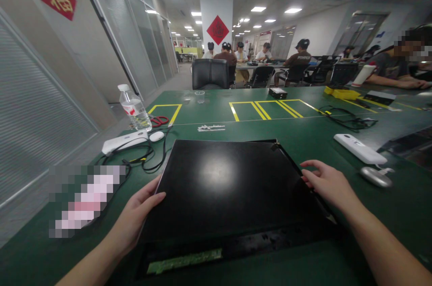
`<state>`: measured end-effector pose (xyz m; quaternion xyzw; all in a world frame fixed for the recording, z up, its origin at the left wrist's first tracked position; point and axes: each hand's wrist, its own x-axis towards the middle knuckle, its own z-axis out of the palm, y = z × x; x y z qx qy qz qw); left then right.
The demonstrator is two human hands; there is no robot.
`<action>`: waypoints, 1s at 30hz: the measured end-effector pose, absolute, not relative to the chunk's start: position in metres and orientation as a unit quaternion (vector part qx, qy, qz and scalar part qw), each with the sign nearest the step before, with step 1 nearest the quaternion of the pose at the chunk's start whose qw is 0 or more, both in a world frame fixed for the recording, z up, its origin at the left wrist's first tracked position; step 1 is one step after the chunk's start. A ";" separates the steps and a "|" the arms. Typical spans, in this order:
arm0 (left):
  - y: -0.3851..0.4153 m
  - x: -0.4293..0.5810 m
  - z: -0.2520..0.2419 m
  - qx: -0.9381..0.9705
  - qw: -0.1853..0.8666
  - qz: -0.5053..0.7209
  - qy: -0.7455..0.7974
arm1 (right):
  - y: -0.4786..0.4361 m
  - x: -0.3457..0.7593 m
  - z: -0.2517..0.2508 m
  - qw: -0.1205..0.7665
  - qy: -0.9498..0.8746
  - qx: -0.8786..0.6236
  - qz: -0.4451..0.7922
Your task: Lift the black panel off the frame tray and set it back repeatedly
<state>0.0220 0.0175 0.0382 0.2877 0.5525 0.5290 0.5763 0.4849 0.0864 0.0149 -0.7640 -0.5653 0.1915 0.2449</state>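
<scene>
A large flat black screen panel (216,187) with a glossy, light-reflecting face lies in front of me. A thin black frame (293,160) shows along its right and back edges, and a green strip like a circuit board (185,261) runs near its front edge. My left hand (140,205) grips the panel's left edge, thumb on top and fingers underneath. At the right side, my right hand (327,182) holds the frame's edge between thumb and bent fingers. Whether the panel is fixed in the frame I cannot tell.
On the green table (270,268) lie a water bottle (133,108), red-handled scissors (158,121), black cables (148,153), a white device (359,149), a silver mouse (376,177) and a plastic cup (200,96). A person (388,65) sits at the right; others sit farther back.
</scene>
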 end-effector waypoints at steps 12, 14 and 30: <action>0.011 0.036 0.041 0.282 0.554 0.533 0.574 | 0.078 0.470 0.029 0.172 -0.603 -0.770 0.122; 0.010 0.037 0.041 0.277 0.552 0.536 0.575 | 0.078 0.469 0.029 0.172 -0.607 -0.768 0.113; 0.011 0.041 0.041 0.279 0.518 0.551 0.592 | 0.079 0.470 0.028 0.164 -0.629 -0.754 0.096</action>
